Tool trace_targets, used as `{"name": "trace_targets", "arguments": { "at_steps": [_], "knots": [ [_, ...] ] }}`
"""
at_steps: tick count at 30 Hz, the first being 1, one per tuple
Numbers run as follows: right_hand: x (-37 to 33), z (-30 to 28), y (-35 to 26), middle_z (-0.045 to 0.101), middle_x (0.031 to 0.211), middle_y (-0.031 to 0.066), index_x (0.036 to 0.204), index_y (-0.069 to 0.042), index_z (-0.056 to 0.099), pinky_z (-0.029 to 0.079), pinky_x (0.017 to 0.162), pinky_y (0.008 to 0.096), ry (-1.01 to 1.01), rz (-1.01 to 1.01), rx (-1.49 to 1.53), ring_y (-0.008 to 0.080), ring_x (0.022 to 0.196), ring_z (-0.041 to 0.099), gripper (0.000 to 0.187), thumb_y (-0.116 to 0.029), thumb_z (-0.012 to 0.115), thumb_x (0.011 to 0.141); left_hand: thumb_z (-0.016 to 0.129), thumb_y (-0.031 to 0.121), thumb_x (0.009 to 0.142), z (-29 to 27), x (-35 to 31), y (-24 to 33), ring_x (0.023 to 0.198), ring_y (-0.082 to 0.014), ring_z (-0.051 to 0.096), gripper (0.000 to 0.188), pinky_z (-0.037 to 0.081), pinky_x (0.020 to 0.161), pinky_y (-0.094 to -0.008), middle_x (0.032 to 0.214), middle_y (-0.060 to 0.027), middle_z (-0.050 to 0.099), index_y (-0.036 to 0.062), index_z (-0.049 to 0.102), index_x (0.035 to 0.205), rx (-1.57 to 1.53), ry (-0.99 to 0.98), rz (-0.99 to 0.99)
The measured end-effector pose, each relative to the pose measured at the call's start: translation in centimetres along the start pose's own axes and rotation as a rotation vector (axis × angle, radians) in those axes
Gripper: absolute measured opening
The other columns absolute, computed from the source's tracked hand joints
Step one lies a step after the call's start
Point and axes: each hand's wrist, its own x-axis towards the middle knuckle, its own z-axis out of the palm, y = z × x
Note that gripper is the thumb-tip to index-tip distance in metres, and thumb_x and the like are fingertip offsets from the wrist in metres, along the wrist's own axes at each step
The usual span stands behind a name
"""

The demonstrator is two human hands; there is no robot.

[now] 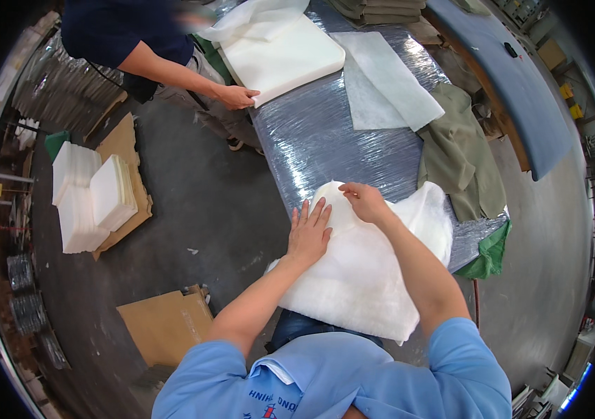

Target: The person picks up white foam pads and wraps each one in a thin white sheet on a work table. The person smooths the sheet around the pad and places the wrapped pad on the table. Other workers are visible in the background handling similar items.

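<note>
A sheet of soft white batting (353,279) drapes over the near end of the table and hangs down against my body. My left hand (308,234) lies on its left side, fingers spread and nearly flat. At its far edge my right hand (366,202) is closed in a pinch on the batting. A folded part of the batting rises to the right of my right forearm. What lies beneath the batting is hidden.
Plastic wrap covers the table (346,157). Across it, a co-worker's hand (236,96) touches a white foam cushion (283,59). White batting pieces (388,80) and olive fabric (458,153) lie at right. Foam blocks (77,209) and cardboard (164,325) are on the left floor.
</note>
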Motion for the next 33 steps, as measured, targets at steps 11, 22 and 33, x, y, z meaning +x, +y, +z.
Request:
{"name": "trace_targets", "arguments": {
  "at_steps": [11,22,33],
  "knots": [
    [-10.1,-14.4,-5.0,0.043,0.161,0.0157,0.153,-0.015,0.052,0.029,0.122,0.0595,-0.546,-0.095,-0.558,0.0392,0.151,0.036,0.09,-0.048,0.087,0.077,0.057,0.039,0.104,-3.4,-6.2,2.8,0.147,-0.043,0.042,0.055,0.026,0.123,-0.0596,0.152,-0.0173,0.054,0.0077,0.055,0.149,-0.23,-0.124,0.218],
    [-4.0,-4.6,-7.6,0.076,0.102,0.0159,0.117,-0.006,0.071,0.046,0.106,0.0595,-0.318,-0.125,-0.655,0.0392,0.108,0.07,0.046,-0.041,0.077,0.088,0.062,0.025,0.102,-2.0,-4.1,3.6,0.101,-0.0373,0.069,0.026,0.055,0.087,-0.0459,0.108,-0.0171,0.072,0.0071,0.07,0.119,-0.442,0.048,-0.073],
    [1.6,2.9,-1.0,0.066,0.104,0.0185,0.101,-0.005,0.066,0.054,0.084,0.0503,0.196,0.001,-0.257,0.0408,0.099,0.067,0.027,-0.025,0.078,0.088,0.072,0.03,0.095,-0.8,1.7,1.7,0.097,-0.0373,0.07,0.029,0.054,0.083,-0.0511,0.105,-0.0146,0.073,0.0076,0.065,0.112,-0.27,0.106,-0.547]
  ]
}}
